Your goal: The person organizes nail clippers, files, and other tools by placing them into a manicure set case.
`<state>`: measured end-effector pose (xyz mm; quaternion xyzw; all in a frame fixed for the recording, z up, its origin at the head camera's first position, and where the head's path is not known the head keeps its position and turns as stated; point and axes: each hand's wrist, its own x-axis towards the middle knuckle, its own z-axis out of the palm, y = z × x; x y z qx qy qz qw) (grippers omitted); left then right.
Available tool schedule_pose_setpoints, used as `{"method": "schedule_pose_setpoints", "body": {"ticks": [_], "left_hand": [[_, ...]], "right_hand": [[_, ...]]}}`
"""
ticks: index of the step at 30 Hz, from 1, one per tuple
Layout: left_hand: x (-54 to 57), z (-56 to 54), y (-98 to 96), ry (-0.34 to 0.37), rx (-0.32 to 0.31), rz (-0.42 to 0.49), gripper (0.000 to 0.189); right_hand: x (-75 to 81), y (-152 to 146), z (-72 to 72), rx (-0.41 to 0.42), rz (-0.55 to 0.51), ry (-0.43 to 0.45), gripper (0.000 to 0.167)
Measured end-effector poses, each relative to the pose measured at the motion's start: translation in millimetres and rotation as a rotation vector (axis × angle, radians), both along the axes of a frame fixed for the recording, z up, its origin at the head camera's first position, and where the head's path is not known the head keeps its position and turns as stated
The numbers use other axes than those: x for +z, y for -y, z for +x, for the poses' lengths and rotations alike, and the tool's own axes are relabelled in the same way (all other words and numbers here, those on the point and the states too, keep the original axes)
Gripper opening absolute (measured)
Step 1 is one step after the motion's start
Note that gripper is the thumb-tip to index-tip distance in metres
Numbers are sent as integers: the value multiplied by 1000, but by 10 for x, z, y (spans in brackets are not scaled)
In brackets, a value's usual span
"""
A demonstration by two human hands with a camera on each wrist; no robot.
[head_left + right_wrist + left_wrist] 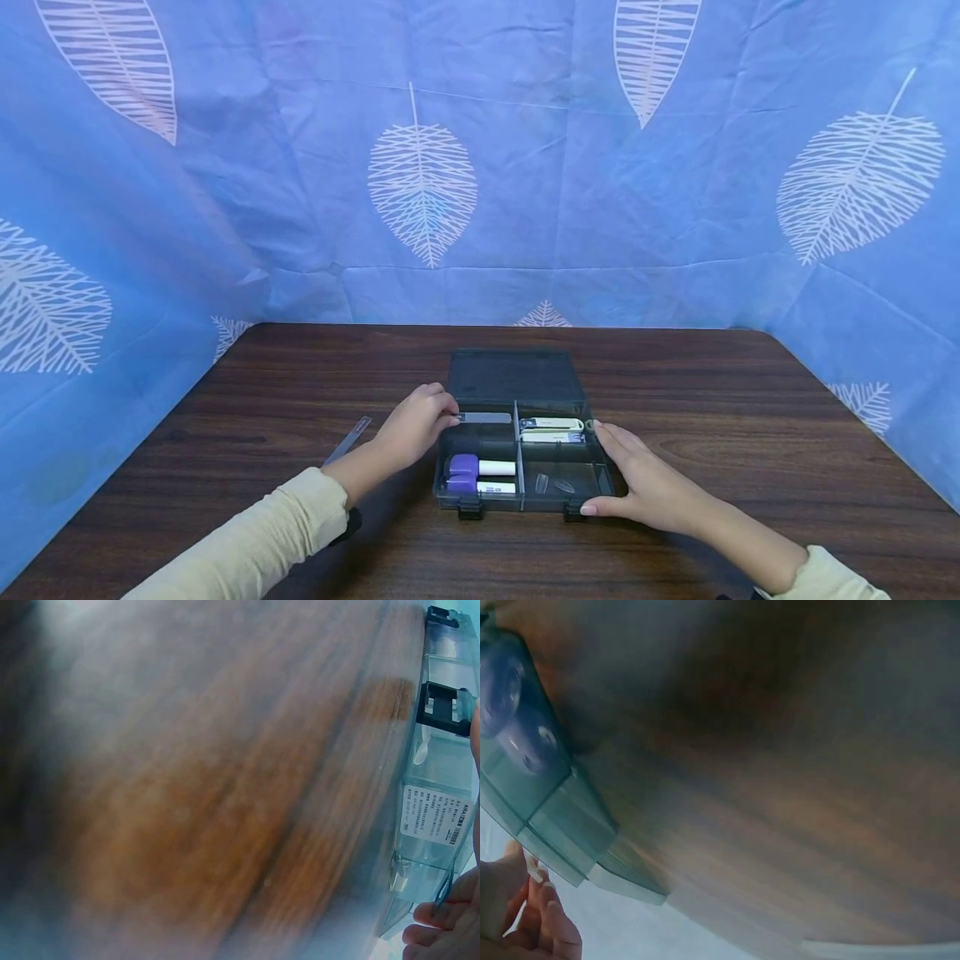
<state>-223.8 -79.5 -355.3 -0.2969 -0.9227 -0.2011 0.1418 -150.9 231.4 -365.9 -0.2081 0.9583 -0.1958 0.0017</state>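
Observation:
My left hand [416, 421] pinches the left end of a flat grey strip like a nail file [483, 417], over the back left compartment of a dark see-through organizer box [525, 504]. Thumb and fingertips meet at a pale edge in the left wrist view. My right hand [648, 487] rests against the box's right side, thumb by the front latch [573, 511], fingers stretched along the side. Two nail clippers [551, 424] lie in the back right compartment. In front are two purple polish bottles [463, 467] with white caps and, to their right, small clear nail tips [564, 485].
The box lid [517, 375] is swung back behind the box. A second flat strip [348, 440] lies on the dark wood table [720, 392], beyond my left forearm. Blue cloth [510, 192] with white leaves hangs behind the table. A printed label [435, 815] shows through the box.

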Motion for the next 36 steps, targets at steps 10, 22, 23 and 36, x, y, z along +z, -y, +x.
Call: {"method": "schedule_pose_setpoints", "body": {"ticks": [10,22,23,36], "left_hand": [[18,-132,-128,-33,15,-298,11],[96,-176,-319,-25,98,-644,11],[97,-175,-327,-30,98,-663,11],[102,-134,-212,-1,39,-256,13]], "right_hand": [[2,10,-11,5,-4,-5,106],[7,1,-3,3,-3,-10,105],[4,0,-3,1,-3,-11,105],[-10,-10,-6,-12,-1,5,107]]}}
